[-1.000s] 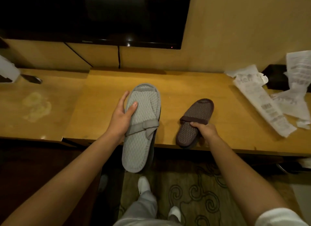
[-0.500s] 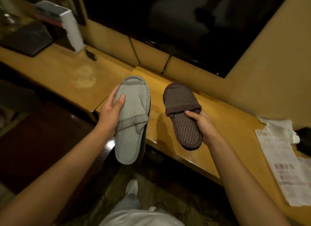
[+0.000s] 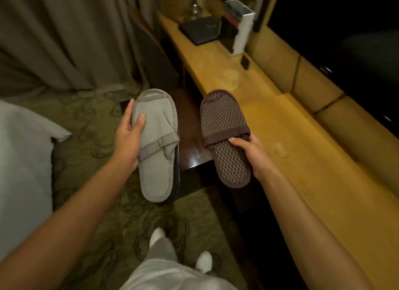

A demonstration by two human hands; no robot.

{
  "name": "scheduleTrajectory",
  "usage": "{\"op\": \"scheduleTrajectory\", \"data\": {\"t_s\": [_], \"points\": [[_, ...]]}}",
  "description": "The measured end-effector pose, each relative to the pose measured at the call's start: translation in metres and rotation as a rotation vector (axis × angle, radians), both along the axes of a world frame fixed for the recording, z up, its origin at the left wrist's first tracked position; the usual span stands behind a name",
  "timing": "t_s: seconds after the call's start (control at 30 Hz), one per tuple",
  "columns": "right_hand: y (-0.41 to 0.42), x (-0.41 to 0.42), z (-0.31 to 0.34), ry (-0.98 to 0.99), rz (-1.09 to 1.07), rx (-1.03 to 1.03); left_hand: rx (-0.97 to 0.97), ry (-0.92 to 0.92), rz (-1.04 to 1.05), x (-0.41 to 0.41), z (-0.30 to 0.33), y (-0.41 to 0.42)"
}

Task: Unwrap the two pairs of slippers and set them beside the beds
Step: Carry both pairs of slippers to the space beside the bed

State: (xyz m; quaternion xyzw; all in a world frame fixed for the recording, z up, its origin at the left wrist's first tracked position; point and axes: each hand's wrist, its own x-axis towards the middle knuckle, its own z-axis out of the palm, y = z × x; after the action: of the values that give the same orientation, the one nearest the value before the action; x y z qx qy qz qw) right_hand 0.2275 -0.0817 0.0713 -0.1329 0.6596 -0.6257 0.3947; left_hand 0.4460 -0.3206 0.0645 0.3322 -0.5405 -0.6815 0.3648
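My left hand (image 3: 127, 138) grips the grey slippers (image 3: 156, 160), a stacked pair with a dark edge of the lower one showing on the right side, held in the air over the carpet. In my right hand (image 3: 250, 153) are the brown slippers (image 3: 226, 136), pinched at the strap, toe pointing away, hanging beside the edge of the wooden counter (image 3: 313, 181). Whether a second brown slipper lies under the top one I cannot tell. The corner of a white bed (image 3: 23, 160) shows at the left edge.
The long counter runs along the right wall with a black folder (image 3: 200, 30) and a white box (image 3: 241, 28) at its far end. A dark glossy stool or low table (image 3: 192, 147) stands below the slippers. Curtains (image 3: 64, 37) hang at the back left. Patterned carpet (image 3: 103, 203) lies underfoot.
Both pairs of slippers have come up off the counter. The view has swung left, away from the TV and paper wrappers, toward the curtains and the bed.
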Motion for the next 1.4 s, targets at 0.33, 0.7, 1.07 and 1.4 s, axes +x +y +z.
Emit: {"op": "scheduleTrajectory", "data": {"t_s": [0.33, 0.7, 1.07, 1.4], "points": [[-0.231, 0.127, 0.007, -0.039, 0.229, -0.071, -0.002, -0.069, 0.335, 0.196, 0.002, -0.154], [-0.455, 0.252, 0.003, -0.086, 0.373, -0.096, -0.005, -0.131, 0.499, 0.364, 0.018, -0.324], [-0.698, 0.256, -0.033, -0.1, 0.505, -0.124, -0.003, -0.193, 0.614, 0.378, -0.019, -0.538], [-0.953, 0.234, -0.009, -0.142, 0.594, -0.12, -0.028, -0.252, 0.717, 0.358, 0.007, -0.764]]}}
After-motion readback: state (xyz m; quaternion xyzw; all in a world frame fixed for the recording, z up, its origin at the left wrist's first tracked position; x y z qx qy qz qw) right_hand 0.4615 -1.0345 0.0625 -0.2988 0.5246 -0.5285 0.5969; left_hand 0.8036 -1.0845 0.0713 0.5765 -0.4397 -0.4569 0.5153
